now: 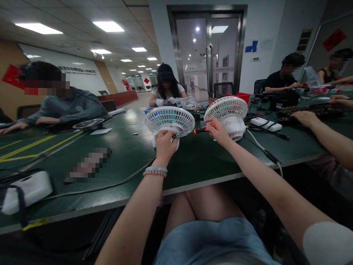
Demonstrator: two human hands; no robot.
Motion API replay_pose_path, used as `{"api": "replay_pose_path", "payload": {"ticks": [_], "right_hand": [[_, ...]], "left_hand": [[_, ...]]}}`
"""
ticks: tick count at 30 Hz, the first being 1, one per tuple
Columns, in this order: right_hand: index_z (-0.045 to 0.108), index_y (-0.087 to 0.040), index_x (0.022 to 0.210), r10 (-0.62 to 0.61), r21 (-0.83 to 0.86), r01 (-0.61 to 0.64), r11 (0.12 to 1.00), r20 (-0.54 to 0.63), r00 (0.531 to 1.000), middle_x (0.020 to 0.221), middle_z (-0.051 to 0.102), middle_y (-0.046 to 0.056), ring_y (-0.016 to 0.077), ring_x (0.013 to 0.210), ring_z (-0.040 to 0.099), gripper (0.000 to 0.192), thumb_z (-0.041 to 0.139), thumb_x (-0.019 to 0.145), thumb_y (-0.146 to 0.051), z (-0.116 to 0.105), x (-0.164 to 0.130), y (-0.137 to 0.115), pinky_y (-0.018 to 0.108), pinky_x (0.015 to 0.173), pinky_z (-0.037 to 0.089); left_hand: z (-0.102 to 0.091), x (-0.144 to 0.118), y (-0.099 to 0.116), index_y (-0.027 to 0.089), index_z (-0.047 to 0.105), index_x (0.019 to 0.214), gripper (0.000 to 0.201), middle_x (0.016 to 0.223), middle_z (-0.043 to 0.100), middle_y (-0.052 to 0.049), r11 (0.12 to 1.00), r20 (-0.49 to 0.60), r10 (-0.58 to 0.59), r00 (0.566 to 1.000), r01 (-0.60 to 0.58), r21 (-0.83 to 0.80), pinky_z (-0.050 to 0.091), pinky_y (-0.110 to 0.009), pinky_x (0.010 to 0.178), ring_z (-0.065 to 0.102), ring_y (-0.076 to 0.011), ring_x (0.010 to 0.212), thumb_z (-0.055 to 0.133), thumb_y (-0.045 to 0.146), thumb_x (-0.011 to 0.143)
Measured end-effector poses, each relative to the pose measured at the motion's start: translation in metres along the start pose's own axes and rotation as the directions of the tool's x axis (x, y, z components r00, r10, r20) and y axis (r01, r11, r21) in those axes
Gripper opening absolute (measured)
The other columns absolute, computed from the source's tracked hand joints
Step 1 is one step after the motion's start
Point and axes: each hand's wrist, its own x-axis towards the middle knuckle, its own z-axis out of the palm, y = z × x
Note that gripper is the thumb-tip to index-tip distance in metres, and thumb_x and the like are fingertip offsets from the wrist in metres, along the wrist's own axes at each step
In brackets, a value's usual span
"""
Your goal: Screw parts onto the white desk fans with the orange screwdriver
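Observation:
Two white fans face away from me on the green table. At the back of the left fan point(182, 119), my left hand point(165, 144) is closed, with a small green-and-black piece point(175, 136) at its thumb side. What that piece is I cannot make out. My right hand point(219, 132) is wrapped round an orange-and-black screwdriver point(200, 130), which points left toward the left fan. Its tip is too small to tell whether it touches anything. Just behind my right hand stands the right fan point(236, 111), its round motor housing turned toward me.
A white power strip point(266, 124) and dark cables lie right of the fans. Another white box point(28, 191) with a black strap is at the left edge, and a blurred flat object point(88, 166) lies nearer. Co-workers sit around the table point(121, 146); one's hand point(306, 118) reaches in at right.

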Motion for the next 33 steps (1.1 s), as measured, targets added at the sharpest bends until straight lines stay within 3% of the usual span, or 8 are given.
{"api": "replay_pose_path", "payload": {"ticks": [5, 13, 18, 22, 28, 33], "right_hand": [[0.046, -0.022, 0.094, 0.045, -0.044, -0.048, 0.998, -0.069, 0.997, 0.057, 0.043, -0.004, 0.0096, 0.047, 0.042, 0.030, 0.043, 0.083, -0.049, 0.001, 0.003, 0.007, 0.022, 0.045, 0.035], [0.043, -0.020, 0.107, -0.059, -0.099, 0.053, 0.994, -0.053, 0.997, 0.064, 0.046, -0.006, 0.0065, 0.047, 0.042, 0.037, 0.053, 0.078, -0.041, -0.001, 0.005, 0.012, 0.021, 0.047, 0.037], [0.046, -0.021, 0.100, 0.012, -0.063, -0.016, 0.998, -0.069, 0.998, 0.052, 0.042, -0.008, 0.0076, 0.040, 0.041, 0.032, 0.046, 0.082, -0.048, 0.000, 0.007, 0.013, 0.020, 0.041, 0.034], [0.050, -0.020, 0.094, -0.018, -0.061, 0.011, 0.998, -0.111, 0.994, 0.051, 0.040, -0.007, 0.0075, 0.042, 0.040, 0.023, 0.046, 0.083, -0.040, -0.001, 0.008, 0.015, 0.020, 0.042, 0.033], [0.046, -0.023, 0.103, -0.001, 0.025, 0.003, 1.000, -0.055, 0.998, 0.052, 0.042, -0.009, 0.0080, 0.042, 0.040, 0.026, 0.050, 0.077, -0.026, -0.003, 0.009, 0.017, 0.020, 0.042, 0.035], [0.042, -0.022, 0.102, -0.008, 0.108, 0.011, 0.994, -0.027, 1.000, 0.047, 0.038, -0.011, 0.0070, 0.037, 0.036, 0.025, 0.049, 0.081, -0.033, -0.001, 0.010, 0.018, 0.019, 0.038, 0.032]], "left_hand": [[0.002, 0.000, -0.001, 0.021, 0.065, 0.085, 0.016, 0.086, 0.060, -0.006, 1.000, -0.005, 0.012, 1.000, -0.012, 0.006, 0.034, -0.039, 0.090, 0.053, -0.0236, 0.096, 0.059, 0.025, 0.071], [0.004, 0.001, -0.003, 0.021, 0.064, 0.084, 0.015, 0.089, 0.061, -0.006, 0.999, -0.003, 0.018, 1.000, -0.018, 0.028, 0.033, -0.039, 0.090, 0.053, -0.0233, 0.098, 0.059, 0.025, 0.071], [0.003, 0.002, -0.004, 0.021, 0.065, 0.084, 0.015, 0.088, 0.061, -0.006, 0.999, 0.001, 0.026, 1.000, -0.026, 0.025, 0.032, -0.040, 0.090, 0.052, -0.0237, 0.098, 0.059, 0.026, 0.071], [0.004, 0.002, -0.004, 0.021, 0.065, 0.083, 0.015, 0.087, 0.061, -0.006, 0.999, -0.007, 0.029, 1.000, -0.029, 0.020, 0.032, -0.040, 0.089, 0.052, -0.0236, 0.098, 0.059, 0.027, 0.071], [0.005, 0.002, -0.005, 0.021, 0.065, 0.083, 0.014, 0.087, 0.062, -0.006, 0.999, -0.026, 0.044, 0.999, -0.044, 0.011, 0.032, -0.039, 0.088, 0.053, -0.0229, 0.097, 0.060, 0.027, 0.071], [0.006, 0.003, -0.006, 0.021, 0.065, 0.084, 0.014, 0.088, 0.062, -0.005, 0.999, -0.030, 0.050, 0.998, -0.050, 0.018, 0.032, -0.039, 0.087, 0.053, -0.0229, 0.097, 0.059, 0.026, 0.072]]}}
